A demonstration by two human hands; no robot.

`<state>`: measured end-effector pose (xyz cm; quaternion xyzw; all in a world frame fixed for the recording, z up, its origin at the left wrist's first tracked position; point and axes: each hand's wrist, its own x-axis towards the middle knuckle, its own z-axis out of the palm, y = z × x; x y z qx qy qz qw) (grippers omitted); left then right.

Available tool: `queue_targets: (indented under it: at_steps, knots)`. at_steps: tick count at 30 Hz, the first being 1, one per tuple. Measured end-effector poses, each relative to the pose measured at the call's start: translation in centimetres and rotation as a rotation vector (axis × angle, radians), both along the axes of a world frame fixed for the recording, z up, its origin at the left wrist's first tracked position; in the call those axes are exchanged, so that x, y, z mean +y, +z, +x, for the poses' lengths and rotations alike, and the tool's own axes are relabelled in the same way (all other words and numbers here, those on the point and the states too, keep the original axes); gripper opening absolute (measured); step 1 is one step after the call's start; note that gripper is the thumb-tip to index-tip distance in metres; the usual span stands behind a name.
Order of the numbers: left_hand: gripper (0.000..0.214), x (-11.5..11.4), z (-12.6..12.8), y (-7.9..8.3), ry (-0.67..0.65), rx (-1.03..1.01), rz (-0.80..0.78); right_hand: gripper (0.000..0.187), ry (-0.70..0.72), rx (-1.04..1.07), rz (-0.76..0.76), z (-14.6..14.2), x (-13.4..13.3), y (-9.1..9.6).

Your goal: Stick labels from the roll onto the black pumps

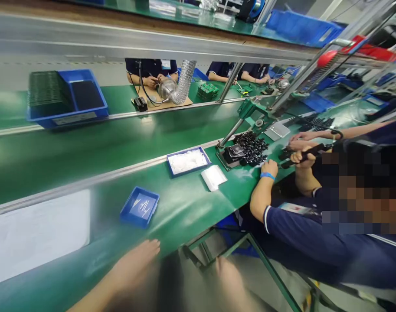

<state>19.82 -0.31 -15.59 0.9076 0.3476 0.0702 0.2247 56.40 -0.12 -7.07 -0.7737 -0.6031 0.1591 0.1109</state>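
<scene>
My left hand (135,262) is over the front edge of the green bench, fingers stretched out toward the right and nothing seen in them. Nearest to it is a small blue tray (139,207) with a few thin white strips inside. My right hand (230,279) hangs off the bench edge, above the floor and a green metal frame. Motion smears its fingers, and no object shows in it. Farther back on the bench lie a shallow blue box of white pieces (188,161) and a white packet (214,177).
A co-worker (298,229) sits close on the right, holding a black tool (310,156). Black parts (253,147) are heaped by a green hand press (254,115). White sheets (44,234) cover the bench at left. An overhead shelf (152,41) crosses above; a stool frame (263,253) stands below.
</scene>
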Motion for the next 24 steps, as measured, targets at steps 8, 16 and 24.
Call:
queue_targets:
  at_steps: [8,16,24]
  knots:
    - [0.068,5.9,2.4,4.6,0.58,0.016,0.3,0.04,0.241,0.105,0.272,0.0,28.3,1.5]
    - [0.052,16.2,-2.8,3.7,1.121,-0.21,-0.239,0.032,0.082,0.012,0.006,-2.0,42.6,-1.7]
    - [0.06,13.6,-3.7,3.1,1.345,-0.291,-0.259,0.03,0.056,-0.058,-0.055,-4.9,41.8,-2.9]
